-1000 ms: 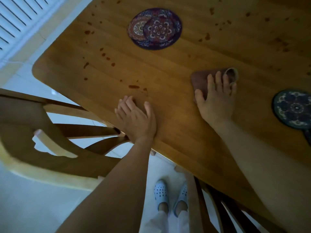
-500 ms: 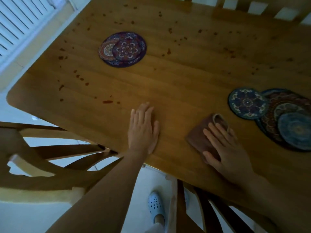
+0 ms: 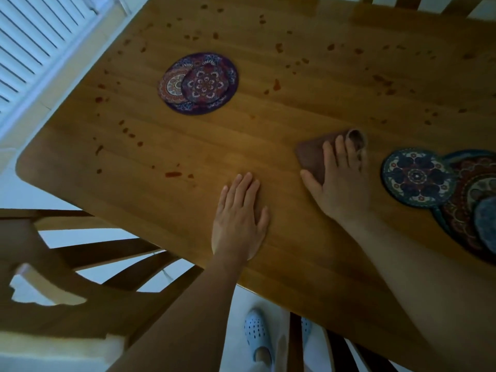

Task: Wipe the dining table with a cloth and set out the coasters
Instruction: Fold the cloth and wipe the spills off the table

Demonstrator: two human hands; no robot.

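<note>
My right hand [image 3: 342, 181] presses flat on a folded brown cloth [image 3: 312, 155] lying on the wooden dining table [image 3: 241, 146]. My left hand [image 3: 240, 218] rests flat on the table near its front edge, left of the cloth. A pile of purple patterned coasters [image 3: 200, 83] lies toward the far left. Just right of the cloth sits a blue patterned coaster [image 3: 416, 178], overlapping a stack of larger round mats [image 3: 475, 208] at the right edge. Reddish-brown spots [image 3: 173, 173] are scattered over the table's left and far parts.
A wooden chair [image 3: 53, 288] stands at the table's near left corner, and another chair's back [image 3: 335, 347] sits below the front edge. Chair slats [image 3: 397, 2] show at the far side. A white louvred shutter [image 3: 35, 36] fills the upper left. My feet [image 3: 256, 334] in pale shoes stand on the floor.
My right hand has pushed the cloth away from the front edge toward the table's middle, beside the blue coaster. My left hand stays flat in place. The view has shifted slightly.
</note>
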